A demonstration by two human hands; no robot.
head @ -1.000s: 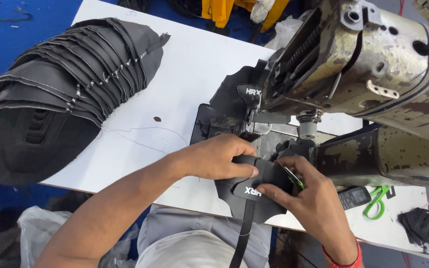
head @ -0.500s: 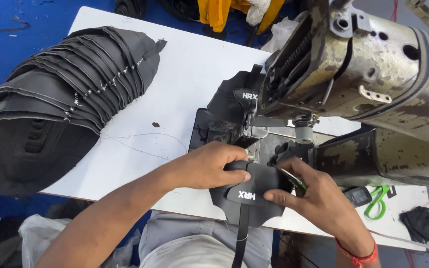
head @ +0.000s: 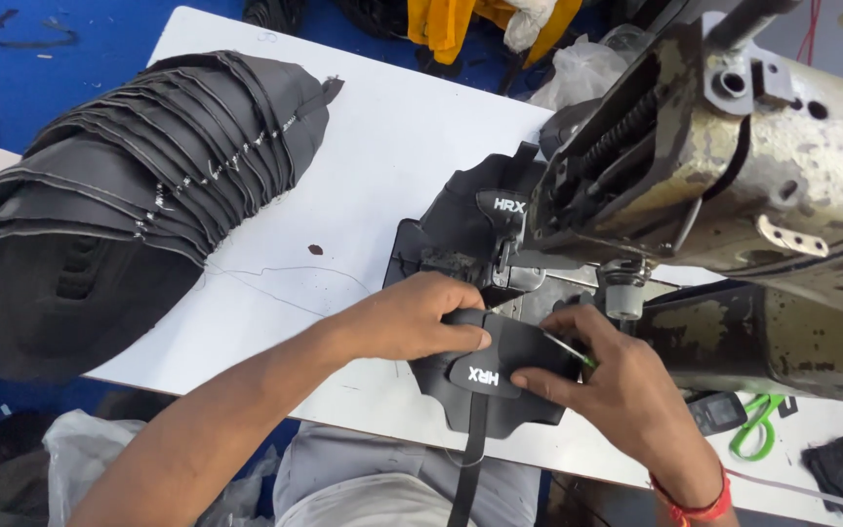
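The black piece [head: 495,376] lay at lower centre of the frame, on the counter [head: 382,146] edge, just before the machine's [head: 734,166] foot. The left hand [head: 421,317] pressed its upper left edge, fingers flat and closed on it; the right hand [head: 617,385] pinched its right edge, with a thin green-tipped tool between the fingers. Another piece [head: 480,220] sat behind the needle, seemingly sewn already; this one looked not yet fed under. A stack [head: 119,224] of similar pieces filled the upper left. Compared with half a second earlier, both hands had kept their grips, barely shifted.
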